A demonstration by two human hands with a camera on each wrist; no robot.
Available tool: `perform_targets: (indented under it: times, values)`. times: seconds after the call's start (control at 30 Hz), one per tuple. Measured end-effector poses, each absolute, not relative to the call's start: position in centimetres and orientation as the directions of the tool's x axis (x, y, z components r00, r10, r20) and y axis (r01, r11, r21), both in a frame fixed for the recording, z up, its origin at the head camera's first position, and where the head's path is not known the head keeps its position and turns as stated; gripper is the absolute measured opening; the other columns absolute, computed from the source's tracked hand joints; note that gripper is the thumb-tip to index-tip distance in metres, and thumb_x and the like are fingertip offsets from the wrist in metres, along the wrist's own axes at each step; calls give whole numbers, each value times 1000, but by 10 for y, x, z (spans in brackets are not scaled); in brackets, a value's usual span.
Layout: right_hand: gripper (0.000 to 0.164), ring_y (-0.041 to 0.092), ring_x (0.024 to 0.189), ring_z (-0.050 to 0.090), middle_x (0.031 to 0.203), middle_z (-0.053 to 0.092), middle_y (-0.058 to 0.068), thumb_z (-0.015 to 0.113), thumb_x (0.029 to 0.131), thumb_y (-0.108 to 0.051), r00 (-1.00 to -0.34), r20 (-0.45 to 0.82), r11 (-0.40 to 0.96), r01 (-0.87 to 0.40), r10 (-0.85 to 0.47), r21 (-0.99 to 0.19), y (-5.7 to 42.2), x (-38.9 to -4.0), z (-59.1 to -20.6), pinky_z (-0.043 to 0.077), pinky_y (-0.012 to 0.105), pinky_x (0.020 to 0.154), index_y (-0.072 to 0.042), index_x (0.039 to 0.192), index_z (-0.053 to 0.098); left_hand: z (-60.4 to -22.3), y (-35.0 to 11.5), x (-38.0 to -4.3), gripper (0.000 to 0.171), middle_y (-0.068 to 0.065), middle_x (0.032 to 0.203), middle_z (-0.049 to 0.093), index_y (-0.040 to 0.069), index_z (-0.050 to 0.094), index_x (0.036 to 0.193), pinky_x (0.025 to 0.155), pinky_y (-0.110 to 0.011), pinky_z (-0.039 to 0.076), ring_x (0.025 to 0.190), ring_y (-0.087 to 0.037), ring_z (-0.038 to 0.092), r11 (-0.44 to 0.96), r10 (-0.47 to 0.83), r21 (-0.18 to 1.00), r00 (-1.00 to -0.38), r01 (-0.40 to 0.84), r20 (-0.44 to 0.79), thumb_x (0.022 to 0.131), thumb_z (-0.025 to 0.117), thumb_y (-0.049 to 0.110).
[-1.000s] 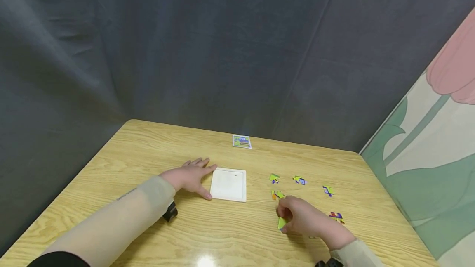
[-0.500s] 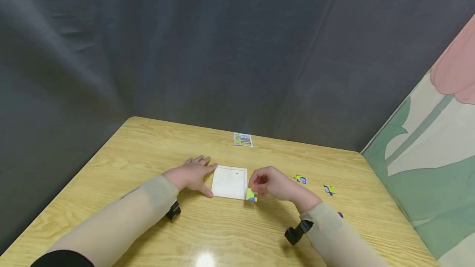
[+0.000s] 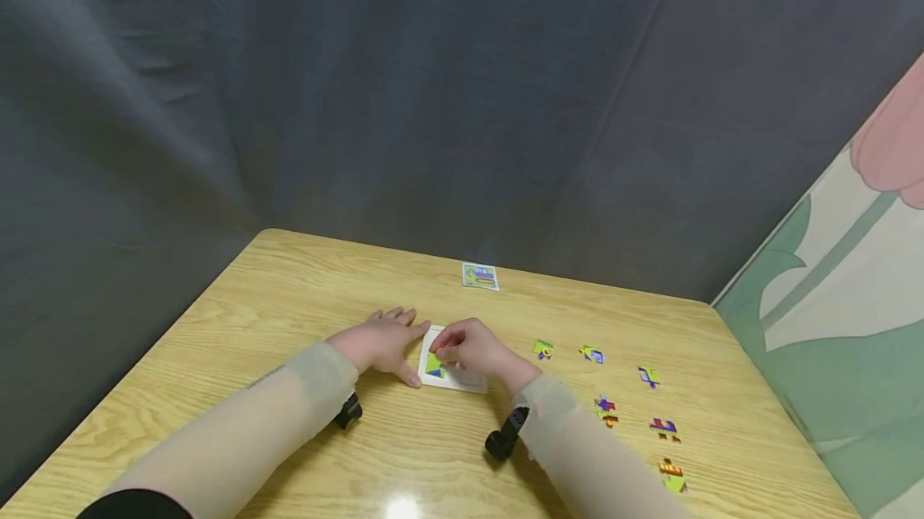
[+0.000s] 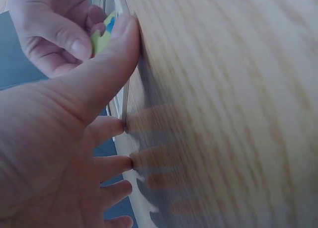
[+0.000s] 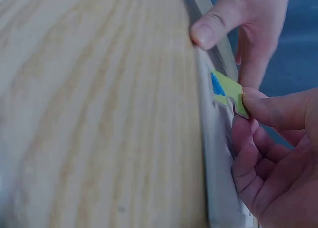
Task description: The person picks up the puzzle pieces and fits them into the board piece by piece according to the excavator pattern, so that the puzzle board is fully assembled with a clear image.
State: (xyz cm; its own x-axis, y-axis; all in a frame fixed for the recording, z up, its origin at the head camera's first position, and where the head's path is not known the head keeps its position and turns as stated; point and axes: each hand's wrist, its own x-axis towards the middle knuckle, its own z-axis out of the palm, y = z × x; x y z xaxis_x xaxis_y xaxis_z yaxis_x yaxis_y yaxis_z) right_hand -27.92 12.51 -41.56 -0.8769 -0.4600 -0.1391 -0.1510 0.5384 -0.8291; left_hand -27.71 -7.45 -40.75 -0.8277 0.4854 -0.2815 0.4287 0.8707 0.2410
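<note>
My right hand (image 3: 472,349) pinches a green and blue jigsaw piece (image 3: 435,366) between thumb and fingers, over the left part of a white square tray (image 3: 469,387). In the right wrist view the piece (image 5: 226,86) is close to the tray's floor, near a corner; whether it touches cannot be told. My left hand (image 3: 378,344) has its fingers spread and touches the tray's left edge with thumb and forefinger. The left wrist view shows the left thumb (image 4: 112,64) against the tray's rim, partly in front of the piece.
Several loose jigsaw pieces lie on the wooden table to the right, among them a yellow-green one (image 3: 544,350), a red and purple one (image 3: 664,427) and a striped one (image 3: 672,475). A small picture card (image 3: 480,276) lies near the far edge. A dark curtain (image 3: 462,102) hangs behind.
My right hand has carried the jigsaw piece leftward from the loose pieces to over the tray's left part. My left hand has stayed at the tray's left edge.
</note>
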Motion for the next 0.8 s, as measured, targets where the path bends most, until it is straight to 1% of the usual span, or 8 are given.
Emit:
perform_targets:
  times: [0.17,0.27,0.4,0.57,0.63,0.8]
  values:
    - [10,14,69,56,79,66,1,68,91,1,-882,-142,544,-144,-449,-827,123,-278,-421,46,26,61,-5,93,75,-409,-74,-278,103,-17,161,21,17,34,156,116,-57,14,147,-39,15,872,484,237,-828,428,-282,73,76,62]
    - [10,13,70,57,80,68,1,68,91,2,-878,-124,535,-164,-462,-829,122,-278,-424,48,26,63,-5,92,75,-408,-74,-278,103,-17,161,22,17,34,156,116,-57,14,147,-38,16,875,479,233,-830,424,-287,73,76,62]
    - [10,13,70,56,79,67,1,70,89,3,-881,-106,532,-178,-461,-828,120,-276,-426,48,25,63,-5,91,75,-406,-73,-277,103,-17,160,22,16,34,156,116,-56,14,147,-38,16,878,473,239,-832,415,-292,73,77,60]
    - [11,12,69,55,75,62,2,72,85,6,-893,-84,523,-180,-441,-833,116,-274,-427,46,24,61,-3,90,69,-403,-73,-275,103,-17,161,21,16,33,156,116,-56,13,147,-38,15,880,466,249,-833,404,-297,73,77,58]
    - [12,12,69,55,74,61,2,73,84,6,-896,-73,533,-193,-437,-824,116,-274,-429,46,24,62,-4,88,67,-402,-73,-274,102,-17,161,21,16,34,156,116,-56,13,147,-38,15,881,465,250,-834,402,-298,73,78,57]
    - [13,13,70,54,74,61,0,74,85,4,-893,-45,578,-251,-448,-776,117,-275,-433,46,25,64,-7,84,68,-402,-72,-274,102,-17,160,23,16,35,155,116,-55,14,147,-38,16,879,468,257,-835,403,-291,73,79,56]
